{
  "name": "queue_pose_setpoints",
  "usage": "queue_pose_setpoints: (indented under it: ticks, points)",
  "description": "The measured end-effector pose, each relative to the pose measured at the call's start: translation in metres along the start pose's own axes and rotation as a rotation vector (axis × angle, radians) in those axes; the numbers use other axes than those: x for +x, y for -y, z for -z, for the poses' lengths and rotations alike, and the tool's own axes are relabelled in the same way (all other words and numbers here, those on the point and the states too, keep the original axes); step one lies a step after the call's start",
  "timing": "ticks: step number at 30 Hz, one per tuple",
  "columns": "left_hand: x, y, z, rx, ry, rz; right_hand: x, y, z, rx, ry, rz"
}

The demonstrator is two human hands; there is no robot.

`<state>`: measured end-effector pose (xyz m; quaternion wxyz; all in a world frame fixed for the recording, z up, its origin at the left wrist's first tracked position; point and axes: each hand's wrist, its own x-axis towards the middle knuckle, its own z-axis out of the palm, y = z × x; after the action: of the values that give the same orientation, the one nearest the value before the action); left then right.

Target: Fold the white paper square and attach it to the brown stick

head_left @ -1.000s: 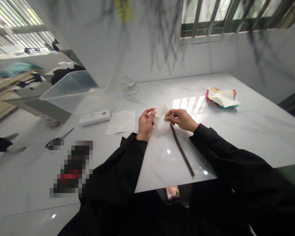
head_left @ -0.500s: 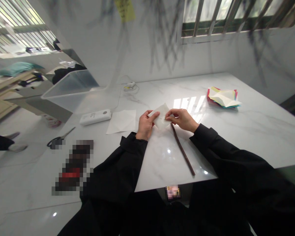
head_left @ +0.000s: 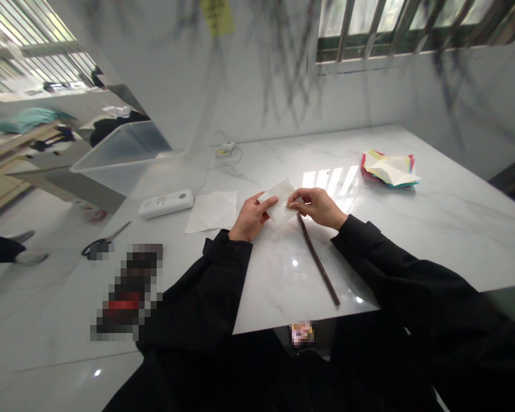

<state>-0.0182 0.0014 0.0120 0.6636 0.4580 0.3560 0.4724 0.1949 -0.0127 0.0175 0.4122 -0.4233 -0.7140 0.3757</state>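
Two hands are kept close together near the front of the white table [head_left: 412, 240]. A small white folded paper [head_left: 280, 201] is pinched from both sides, by the left hand [head_left: 249, 217] and the right hand [head_left: 318, 207], so it stays flat. A brown stick [head_left: 318, 262] lies just beside it, and a plain white sheet [head_left: 212, 210] lies to the left.

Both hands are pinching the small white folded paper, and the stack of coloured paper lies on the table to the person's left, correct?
Not quite. The left hand and right hand do pinch the white folded paper, but the head view shows the stack of coloured paper on the table to the right.
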Motion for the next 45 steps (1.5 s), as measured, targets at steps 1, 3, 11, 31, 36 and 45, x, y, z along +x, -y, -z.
queue_pose_setpoints:
  ticks: [1, 3, 11, 31, 36, 45]
  points:
    - [0.0, -0.001, 0.001, 0.008, 0.004, 0.005, 0.0, 0.0, 0.0, 0.0, 0.001, 0.001]
    - [-0.001, -0.001, 0.002, 0.023, -0.01, 0.006, 0.0, 0.001, -0.001, -0.005, 0.004, 0.006]
    - [0.0, 0.002, 0.001, 0.044, -0.09, -0.002, 0.0, -0.001, -0.002, -0.052, 0.006, 0.025]
    - [-0.005, -0.004, -0.007, -0.079, 0.02, 0.072, 0.001, -0.005, -0.006, -0.071, -0.088, 0.048]
    - [-0.005, -0.003, -0.008, -0.095, 0.021, 0.092, 0.001, -0.004, -0.007, -0.08, -0.109, 0.051]
    - [-0.004, 0.0, -0.01, -0.06, -0.029, 0.043, 0.0, -0.003, -0.011, -0.1, -0.118, 0.095]
